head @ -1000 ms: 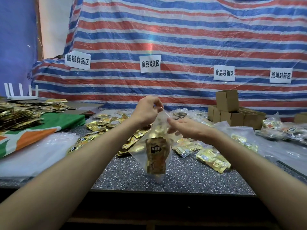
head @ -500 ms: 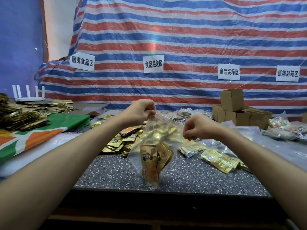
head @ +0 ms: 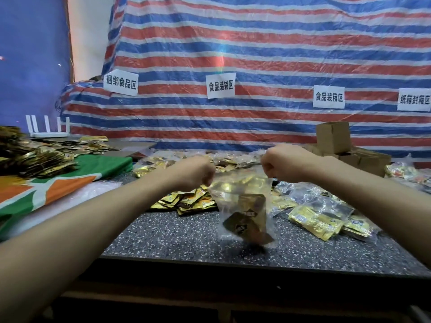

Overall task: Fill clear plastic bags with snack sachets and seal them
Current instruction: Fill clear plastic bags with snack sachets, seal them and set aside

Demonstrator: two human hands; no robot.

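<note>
Pinching 1 filled clear bag (head: 225, 197) at its top
Above the table (head: 163, 238) the left hand (head: 198, 173) and right hand (head: 283, 165) grip its top corners; sealed or not, I cannot tell. Beyond, loose sachets (head: 186, 202) wait unbagged.

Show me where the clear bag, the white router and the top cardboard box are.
clear bag (head: 241, 206), head view, middle of its front
white router (head: 49, 134), head view, its flat base
top cardboard box (head: 339, 141), head view, its front side

Speckled table (head: 177, 238), gold sachets (head: 186, 201) (loose piles), cardboard boxes (head: 363, 159), green-orange cloth (head: 70, 178)
</note>
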